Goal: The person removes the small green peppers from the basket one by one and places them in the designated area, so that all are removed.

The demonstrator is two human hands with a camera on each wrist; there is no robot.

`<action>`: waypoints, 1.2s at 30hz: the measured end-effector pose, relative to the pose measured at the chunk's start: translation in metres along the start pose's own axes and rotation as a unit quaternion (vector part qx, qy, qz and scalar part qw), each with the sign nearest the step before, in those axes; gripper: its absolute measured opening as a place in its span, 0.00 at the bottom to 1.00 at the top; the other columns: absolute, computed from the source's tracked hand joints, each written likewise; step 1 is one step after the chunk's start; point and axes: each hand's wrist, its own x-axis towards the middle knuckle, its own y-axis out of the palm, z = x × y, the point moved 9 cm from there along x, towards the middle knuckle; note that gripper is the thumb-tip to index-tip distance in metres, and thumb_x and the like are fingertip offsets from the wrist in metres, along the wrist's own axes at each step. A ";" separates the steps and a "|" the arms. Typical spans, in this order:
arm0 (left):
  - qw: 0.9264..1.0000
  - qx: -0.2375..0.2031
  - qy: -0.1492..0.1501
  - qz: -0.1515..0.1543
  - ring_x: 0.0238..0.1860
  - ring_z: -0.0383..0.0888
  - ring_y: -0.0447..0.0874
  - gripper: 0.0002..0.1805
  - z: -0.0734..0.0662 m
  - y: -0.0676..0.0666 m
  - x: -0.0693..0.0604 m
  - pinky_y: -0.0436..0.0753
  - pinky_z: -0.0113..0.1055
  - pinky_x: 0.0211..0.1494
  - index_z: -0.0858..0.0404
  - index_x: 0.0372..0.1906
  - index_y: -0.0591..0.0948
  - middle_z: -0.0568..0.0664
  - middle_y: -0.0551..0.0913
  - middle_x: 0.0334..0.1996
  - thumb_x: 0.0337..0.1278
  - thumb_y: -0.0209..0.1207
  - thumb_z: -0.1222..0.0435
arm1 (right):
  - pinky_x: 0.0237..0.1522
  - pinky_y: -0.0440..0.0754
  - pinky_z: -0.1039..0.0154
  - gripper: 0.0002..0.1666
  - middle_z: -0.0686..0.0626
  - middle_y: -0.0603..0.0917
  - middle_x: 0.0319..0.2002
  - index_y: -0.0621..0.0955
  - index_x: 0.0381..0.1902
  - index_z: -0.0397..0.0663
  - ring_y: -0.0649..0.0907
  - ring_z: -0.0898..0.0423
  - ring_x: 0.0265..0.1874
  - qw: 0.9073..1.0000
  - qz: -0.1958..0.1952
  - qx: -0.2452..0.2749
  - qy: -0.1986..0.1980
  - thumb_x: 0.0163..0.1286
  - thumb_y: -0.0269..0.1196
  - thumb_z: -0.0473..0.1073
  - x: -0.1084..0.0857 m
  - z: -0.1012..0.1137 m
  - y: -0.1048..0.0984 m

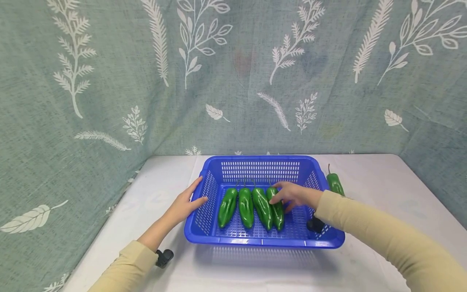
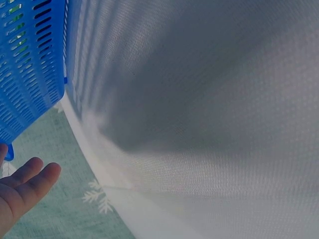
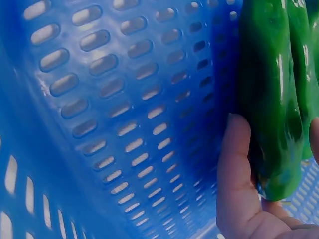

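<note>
A blue plastic basket (image 1: pixel 251 242) with slotted walls stands on the white table. Several glossy green peppers (image 1: pixel 228 207) lie side by side in it, stems toward the far wall. My right hand (image 1: pixel 291 193) reaches inside and grips the rightmost pepper (image 1: pixel 279 217), thumb on its left and fingers on its right. The right wrist view shows fingers (image 3: pixel 234 174) against that pepper (image 3: pixel 271 104). At the basket's left rim rests my left hand (image 1: pixel 185 205), its thumb over the edge and its fingers extended. Two loose fingers (image 2: pixel 40 181) stand apart from the basket (image 2: pixel 30 64) in the left wrist view.
Another green pepper (image 1: pixel 335 183) lies on the table (image 1: pixel 379 190) just right of the basket, partly hidden by my right sleeve. A green cloth (image 1: pixel 233 81) with white leaf prints hangs behind the table and along its sides.
</note>
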 end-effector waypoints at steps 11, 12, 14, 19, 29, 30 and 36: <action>1.000 0.002 0.001 -0.001 0.61 0.65 0.64 0.39 0.000 0.000 0.000 0.68 0.57 0.60 0.56 0.72 0.50 0.66 0.59 0.66 0.59 0.53 0.54 | 0.36 0.82 0.48 0.44 0.28 0.68 0.56 0.58 0.65 0.35 0.73 0.33 0.51 1.000 -0.009 -0.005 -0.017 0.52 0.65 0.31 0.001 0.001 0.007; 1.000 0.002 0.002 0.000 0.61 0.65 0.64 0.39 0.000 0.000 0.000 0.67 0.57 0.60 0.56 0.72 0.50 0.66 0.59 0.66 0.59 0.53 0.54 | 0.36 0.82 0.48 0.44 0.28 0.68 0.56 0.58 0.65 0.34 0.73 0.33 0.52 1.000 -0.007 -0.004 -0.019 0.52 0.65 0.31 0.001 0.001 0.009; 1.000 0.001 0.002 0.000 0.62 0.65 0.64 0.39 0.000 0.000 0.000 0.67 0.57 0.60 0.56 0.72 0.51 0.66 0.59 0.66 0.59 0.53 0.55 | 0.37 0.82 0.47 0.44 0.29 0.69 0.55 0.59 0.65 0.34 0.72 0.33 0.53 1.000 -0.004 -0.002 -0.027 0.52 0.65 0.31 0.002 0.002 0.012; 1.000 0.000 0.004 0.000 0.62 0.65 0.63 0.39 0.000 0.000 0.000 0.66 0.57 0.61 0.56 0.72 0.50 0.66 0.58 0.66 0.59 0.54 0.55 | 0.38 0.81 0.46 0.43 0.31 0.70 0.56 0.60 0.64 0.34 0.72 0.33 0.53 0.999 -0.008 -0.003 -0.033 0.51 0.66 0.31 0.003 0.003 0.018; 1.000 -0.001 0.006 -0.001 0.60 0.64 0.66 0.39 0.000 0.000 0.001 0.69 0.56 0.59 0.56 0.72 0.51 0.67 0.59 0.66 0.59 0.54 0.54 | 0.35 0.82 0.48 0.42 0.31 0.71 0.55 0.61 0.64 0.34 0.75 0.35 0.51 0.999 -0.010 0.009 -0.046 0.51 0.65 0.30 0.004 0.007 0.025; 1.000 -0.001 0.006 -0.001 0.60 0.64 0.67 0.39 0.000 0.000 0.001 0.69 0.55 0.59 0.56 0.72 0.51 0.67 0.59 0.66 0.59 0.54 0.54 | 0.35 0.82 0.49 0.43 0.31 0.71 0.55 0.61 0.64 0.34 0.75 0.35 0.50 0.999 -0.010 0.012 -0.046 0.51 0.66 0.30 0.004 0.007 0.025; 1.000 0.003 0.003 -0.001 0.59 0.64 0.67 0.39 0.002 0.000 0.001 0.71 0.55 0.57 0.56 0.72 0.51 0.67 0.59 0.66 0.59 0.54 0.54 | 0.35 0.82 0.49 0.42 0.31 0.71 0.55 0.62 0.64 0.35 0.76 0.35 0.50 0.999 -0.012 0.015 -0.047 0.50 0.65 0.29 0.006 0.007 0.026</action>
